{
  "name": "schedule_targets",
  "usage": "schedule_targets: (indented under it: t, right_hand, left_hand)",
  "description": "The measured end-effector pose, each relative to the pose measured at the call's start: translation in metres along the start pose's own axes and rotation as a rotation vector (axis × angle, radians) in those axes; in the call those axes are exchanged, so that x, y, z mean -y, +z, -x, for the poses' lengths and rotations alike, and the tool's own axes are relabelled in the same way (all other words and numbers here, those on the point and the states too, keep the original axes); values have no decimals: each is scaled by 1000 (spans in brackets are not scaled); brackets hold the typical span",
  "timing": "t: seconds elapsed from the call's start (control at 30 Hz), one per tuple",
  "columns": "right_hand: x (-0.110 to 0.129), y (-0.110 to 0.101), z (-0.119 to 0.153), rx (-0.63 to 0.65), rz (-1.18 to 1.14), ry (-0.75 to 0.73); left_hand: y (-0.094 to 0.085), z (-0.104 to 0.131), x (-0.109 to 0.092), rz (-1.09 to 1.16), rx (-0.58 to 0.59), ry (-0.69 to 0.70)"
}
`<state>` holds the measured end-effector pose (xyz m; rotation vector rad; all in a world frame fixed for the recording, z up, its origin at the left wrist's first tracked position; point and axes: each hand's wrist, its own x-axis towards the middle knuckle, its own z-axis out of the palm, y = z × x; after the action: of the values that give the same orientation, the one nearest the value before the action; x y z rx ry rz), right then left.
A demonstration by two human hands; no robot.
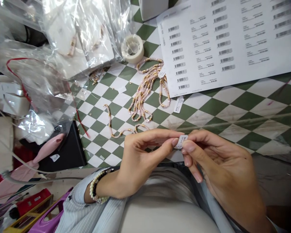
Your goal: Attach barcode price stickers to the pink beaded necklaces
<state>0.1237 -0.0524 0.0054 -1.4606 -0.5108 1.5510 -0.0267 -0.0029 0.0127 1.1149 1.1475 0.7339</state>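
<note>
A small white printed label (181, 141) is pinched between both hands near the table's front edge. My left hand (145, 161) holds its left side between thumb and fingers; beaded bracelets circle that wrist. My right hand (215, 161) grips the label's right side with thumb and index finger, the other fingers curled beneath. Just beyond the hands, a strand of pink and gold beads (109, 121) runs toward my left hand, partly hidden behind it. Farther back lies a bunch of similar strands (142, 94), with a white tag (178, 104) beside it.
A barcode label sheet (203, 42) covers the back right of the checkered table (199, 118). A tape roll (132, 48) stands behind the beads. Clear plastic bags (80, 32) fill the back left. At left are a black flat object (75, 149) and a red ribbon (81, 124).
</note>
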Motion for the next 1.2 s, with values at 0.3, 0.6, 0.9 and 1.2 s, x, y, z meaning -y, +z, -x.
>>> schedule_targets:
  t: [0.3, 0.6, 0.9, 1.2]
  right_hand:
    - [0, 0, 0, 12, -12, 4]
    - [-1, 0, -3, 5, -33, 24]
    - [-1, 1, -3, -11, -37, 30]
    - [-1, 2, -4, -15, -32, 21]
  left_hand:
    - [-1, 2, 0, -15, 4, 7]
    - [0, 2, 1, -23, 12, 5]
    - [-1, 2, 1, -56, 12, 8]
    - [-1, 4, 1, -38, 33, -5]
